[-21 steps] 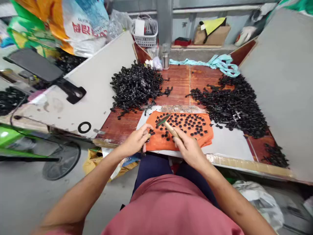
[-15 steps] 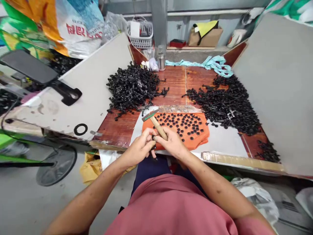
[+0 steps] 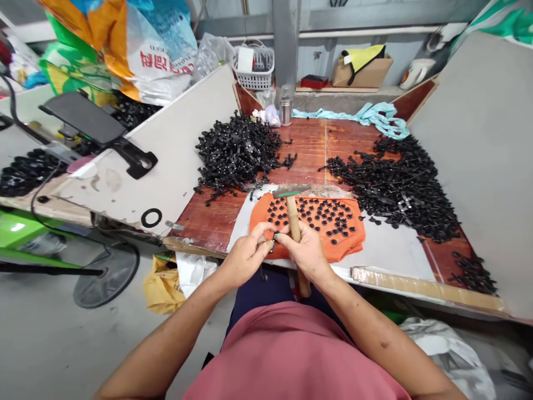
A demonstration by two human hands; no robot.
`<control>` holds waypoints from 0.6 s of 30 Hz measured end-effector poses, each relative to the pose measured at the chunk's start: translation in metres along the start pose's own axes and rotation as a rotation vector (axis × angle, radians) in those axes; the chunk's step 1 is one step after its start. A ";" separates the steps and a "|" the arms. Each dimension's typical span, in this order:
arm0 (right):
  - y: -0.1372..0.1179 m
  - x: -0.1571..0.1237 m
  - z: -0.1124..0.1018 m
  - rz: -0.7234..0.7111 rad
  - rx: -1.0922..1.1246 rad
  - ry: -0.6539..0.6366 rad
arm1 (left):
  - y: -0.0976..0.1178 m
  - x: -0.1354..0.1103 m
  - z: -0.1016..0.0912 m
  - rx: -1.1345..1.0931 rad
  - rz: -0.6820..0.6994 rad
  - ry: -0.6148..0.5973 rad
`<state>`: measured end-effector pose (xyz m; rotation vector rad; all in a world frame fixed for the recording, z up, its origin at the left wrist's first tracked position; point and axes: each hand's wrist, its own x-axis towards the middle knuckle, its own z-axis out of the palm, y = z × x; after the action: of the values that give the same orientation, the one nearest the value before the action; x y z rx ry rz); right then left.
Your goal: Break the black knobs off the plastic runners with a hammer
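Note:
My right hand is closed around the wooden handle of a small hammer, whose head lies over the far edge of an orange cloth. My left hand pinches a small black part against the right hand's fingertips at the cloth's near left corner. Several small black round pieces are spread over the cloth.
Two big heaps of black parts lie on the wooden table, one at the left, one at the right. Grey boards wall both sides. A metal flask, a white basket and a teal cloth sit at the back. A fan stands on the floor.
My right hand came back toward my left with the hammer, and the hammer swung from slanting left to pointing straight away. Both hands now meet fingertip to fingertip at the cloth's corner.

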<state>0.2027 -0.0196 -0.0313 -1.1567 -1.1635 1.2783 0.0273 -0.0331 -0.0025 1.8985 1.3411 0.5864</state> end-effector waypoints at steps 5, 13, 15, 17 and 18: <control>-0.001 0.000 0.000 -0.052 0.024 0.041 | 0.003 0.006 -0.001 0.052 -0.005 -0.101; -0.016 0.001 -0.029 -0.090 -0.334 -0.057 | -0.020 0.019 -0.008 0.096 -0.126 0.212; -0.018 -0.005 -0.049 -0.111 -0.523 -0.077 | -0.031 0.034 -0.017 0.108 -0.141 0.216; -0.017 -0.014 -0.068 -0.101 -0.628 -0.095 | -0.041 0.049 -0.022 0.132 -0.127 0.191; -0.015 -0.020 -0.076 -0.086 -0.650 -0.103 | -0.045 0.055 -0.023 0.147 -0.121 0.177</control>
<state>0.2803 -0.0372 -0.0219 -1.4902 -1.7605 0.9180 0.0035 0.0341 -0.0249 1.9002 1.6405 0.6202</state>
